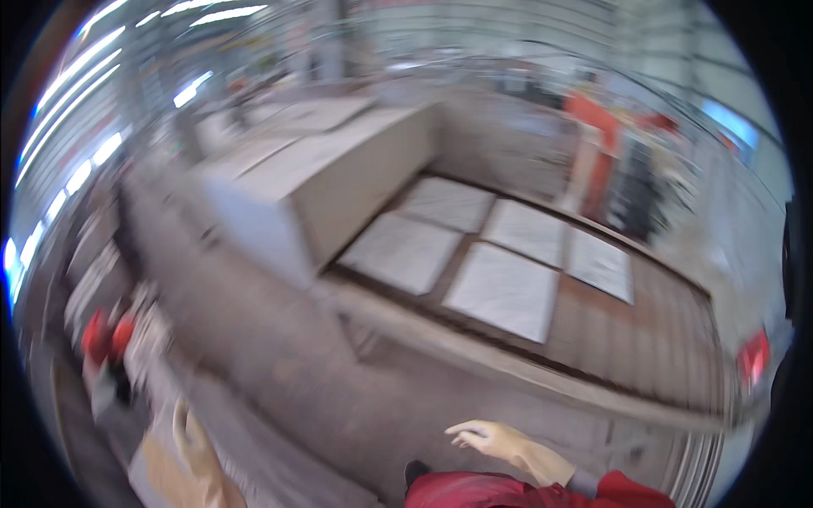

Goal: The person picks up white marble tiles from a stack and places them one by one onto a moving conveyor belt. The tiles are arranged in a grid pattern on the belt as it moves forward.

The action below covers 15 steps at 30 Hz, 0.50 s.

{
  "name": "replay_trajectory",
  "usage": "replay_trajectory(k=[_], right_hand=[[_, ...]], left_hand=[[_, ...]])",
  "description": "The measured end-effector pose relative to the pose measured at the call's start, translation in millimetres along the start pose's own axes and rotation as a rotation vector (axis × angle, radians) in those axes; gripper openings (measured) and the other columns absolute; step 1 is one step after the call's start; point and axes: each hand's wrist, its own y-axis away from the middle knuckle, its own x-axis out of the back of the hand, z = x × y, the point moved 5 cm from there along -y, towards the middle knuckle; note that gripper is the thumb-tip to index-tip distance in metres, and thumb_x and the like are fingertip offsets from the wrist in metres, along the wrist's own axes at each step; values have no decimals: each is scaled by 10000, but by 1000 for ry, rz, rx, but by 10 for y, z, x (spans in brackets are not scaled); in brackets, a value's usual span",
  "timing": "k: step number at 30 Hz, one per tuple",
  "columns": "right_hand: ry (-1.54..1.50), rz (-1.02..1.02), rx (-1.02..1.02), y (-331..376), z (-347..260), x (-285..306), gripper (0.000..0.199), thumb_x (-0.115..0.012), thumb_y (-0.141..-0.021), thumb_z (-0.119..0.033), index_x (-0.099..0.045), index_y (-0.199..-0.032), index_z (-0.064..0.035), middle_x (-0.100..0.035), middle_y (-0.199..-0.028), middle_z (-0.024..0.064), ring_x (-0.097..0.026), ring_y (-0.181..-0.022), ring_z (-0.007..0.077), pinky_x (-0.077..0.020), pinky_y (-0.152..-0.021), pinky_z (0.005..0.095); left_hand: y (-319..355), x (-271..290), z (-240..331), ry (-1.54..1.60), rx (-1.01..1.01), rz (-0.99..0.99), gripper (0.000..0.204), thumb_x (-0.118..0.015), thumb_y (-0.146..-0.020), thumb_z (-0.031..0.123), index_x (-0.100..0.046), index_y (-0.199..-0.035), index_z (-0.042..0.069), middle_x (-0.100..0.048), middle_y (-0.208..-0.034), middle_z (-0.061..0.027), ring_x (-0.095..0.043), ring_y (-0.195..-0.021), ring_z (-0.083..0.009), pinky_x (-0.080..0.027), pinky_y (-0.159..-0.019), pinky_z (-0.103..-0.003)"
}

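One gloved hand [491, 440] showed near the lower edge of the blurred view, at the end of a red sleeve [517, 491] that came in from the bottom. From its place in the view it looked to be the right hand, though the blur left that unsure. It wore a pale yellowish glove, its fingers spread loosely and pointing left, holding nothing and touching nothing. It hung over the grey concrete floor [339, 398]. A second pale glove-like shape [190, 444] lay at the lower left edge; whether that was the left hand, and how it was held, could not be told.

Nearest beyond the open hand ran the long front edge of a low brown wooden platform [669, 339]. Four flat pale grey rectangular slabs [504, 288] lay on it in two rows of two, set close together but apart. At the platform's far left corner stood one large pale beige block-shaped stack of boards [339, 178]. Two small red objects [106, 334] sat near the left edge of the floor, too blurred to identify. One orange upright machine [597, 144] stood behind the platform.
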Motion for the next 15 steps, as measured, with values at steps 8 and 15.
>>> replay_trajectory(k=[8,15], right_hand=[[-322,536,48,1688,1294,1030,323,-480,-1043,-172,-623,-1331,-132,-692,-1203,89,-633,-1131,154,-475,-985,300],[-486,1197,-51,3550,2835,1299,313,-523,-1007,-180,-650,-1273,-77,-743,-1055,121,-700,-977,198,-515,-866,295]], left_hand=[[1435,-1597,2382,130,-460,-1135,362,-520,-974,257,-715,-781,21,-714,-899,-137,-671,-961,-320,-500,-867,-390],[4401,-2040,3639,542,-944,-1970,367,-569,-998,345,-733,-942,21,-692,-1142,-207,-552,-1252,-378,-413,-1087,-446]])
